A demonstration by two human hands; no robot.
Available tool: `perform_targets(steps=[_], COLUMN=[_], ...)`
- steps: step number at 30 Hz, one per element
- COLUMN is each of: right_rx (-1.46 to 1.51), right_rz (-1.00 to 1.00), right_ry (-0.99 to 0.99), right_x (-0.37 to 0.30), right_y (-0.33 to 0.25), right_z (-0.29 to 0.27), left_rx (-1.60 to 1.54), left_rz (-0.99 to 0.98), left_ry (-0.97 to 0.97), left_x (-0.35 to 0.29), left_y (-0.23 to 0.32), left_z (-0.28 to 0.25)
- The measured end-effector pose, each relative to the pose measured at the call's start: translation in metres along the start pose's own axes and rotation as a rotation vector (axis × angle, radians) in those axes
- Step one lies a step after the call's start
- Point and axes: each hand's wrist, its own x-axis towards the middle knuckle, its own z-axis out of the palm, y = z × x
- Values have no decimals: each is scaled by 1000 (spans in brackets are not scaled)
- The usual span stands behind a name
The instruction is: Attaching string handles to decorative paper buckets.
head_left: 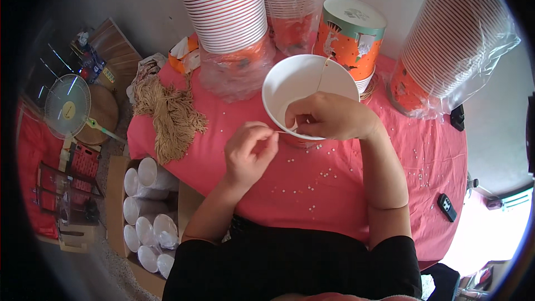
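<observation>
A large paper bucket [278, 86] with a white inside stands open-topped on the table in front of me. A thin tan cord [321, 76] hangs from its far rim down into it, behind my right hand. My right hand [337, 116] reaches over the near right rim, fingers curled into a pinch at the inner wall; its fingertips are partly hidden. Outside the near left rim, my left hand [251, 149] pinches a short thin cord end [283, 132] that crosses the rim toward the right hand.
Tall stacks of nested buckets [225, 11], [440, 50] in clear plastic flank an upside-down orange bucket [348, 42]. A bundle of tan cords [170, 117] lies left. Small white bits dot the pink tablecloth [267, 189]. A carton [117, 189] of wrapped cups stands lower left.
</observation>
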Motion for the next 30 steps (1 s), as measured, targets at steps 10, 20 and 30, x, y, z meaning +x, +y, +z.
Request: perform_targets(steps=[10, 20, 30], right_rx=[-150, 60, 11], right_rz=[-6, -75, -150], right_ry=[348, 378, 490], right_x=[-17, -6, -6], right_y=[-7, -32, -26], right_z=[-12, 4, 7], left_rx=[-1059, -1002, -1040], left_rz=[-669, -679, -740], left_ry=[35, -195, -252], left_x=[30, 32, 36], left_y=[-6, 1, 9], left_z=[-32, -17, -16])
